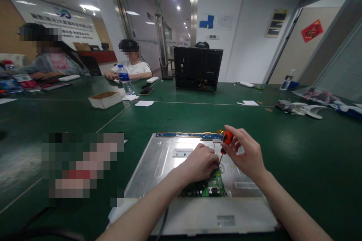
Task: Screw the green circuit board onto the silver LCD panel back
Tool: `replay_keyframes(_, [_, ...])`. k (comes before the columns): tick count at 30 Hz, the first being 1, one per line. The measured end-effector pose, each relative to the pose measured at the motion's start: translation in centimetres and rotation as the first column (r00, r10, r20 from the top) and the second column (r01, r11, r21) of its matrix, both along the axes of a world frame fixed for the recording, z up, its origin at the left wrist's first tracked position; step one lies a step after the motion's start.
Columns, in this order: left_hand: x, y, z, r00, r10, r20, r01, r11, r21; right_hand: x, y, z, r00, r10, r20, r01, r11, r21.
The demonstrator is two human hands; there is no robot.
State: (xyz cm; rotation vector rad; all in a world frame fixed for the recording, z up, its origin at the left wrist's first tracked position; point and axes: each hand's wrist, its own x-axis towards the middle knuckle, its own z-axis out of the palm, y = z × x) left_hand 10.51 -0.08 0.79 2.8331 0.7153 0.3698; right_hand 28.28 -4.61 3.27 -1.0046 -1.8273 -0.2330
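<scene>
My right hand [247,152] grips a small screwdriver by its orange-red and black handle [227,137], thumb and fingers pinched round it. The thin shaft slants down to the upper edge of a green circuit board [213,186]. Beside the tip, my left hand [202,162] lies over the board with its fingers curled closed. Whatever they hold, if anything, is hidden. Under both hands is a silvery metal display panel [166,162], lying flat with a narrow blue circuit strip [183,134] along its far edge. My left hand and forearm cover part of the green board.
Across the green table [158,118] stands a black display housing [198,67]. An open white box [104,99], a water bottle [124,79] and a phone [146,91] are at left. Plastic parts [299,108] lie at right. Two people sit at the far left; a blurred patch covers the left foreground.
</scene>
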Motion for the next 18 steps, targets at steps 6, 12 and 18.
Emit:
replay_keyframes(6, [0.08,0.03,0.01,1.000,0.002,-0.006,-0.002,1.000,-0.005,0.07,-0.34,-0.43,0.999,-0.023,-0.034,0.020,0.997,-0.070])
replay_keyframes(12, [0.10,-0.06,-0.01,1.000,0.009,-0.009,-0.009,1.000,0.000,0.10,-0.09,-0.32,1.000,0.012,-0.021,-0.013,0.999,-0.042])
replay_keyframes(18, [0.12,-0.08,-0.15,1.000,0.017,-0.003,-0.017,1.000,0.015,0.01,0.03,-0.17,1.000,0.012,0.002,-0.012,0.999,-0.046])
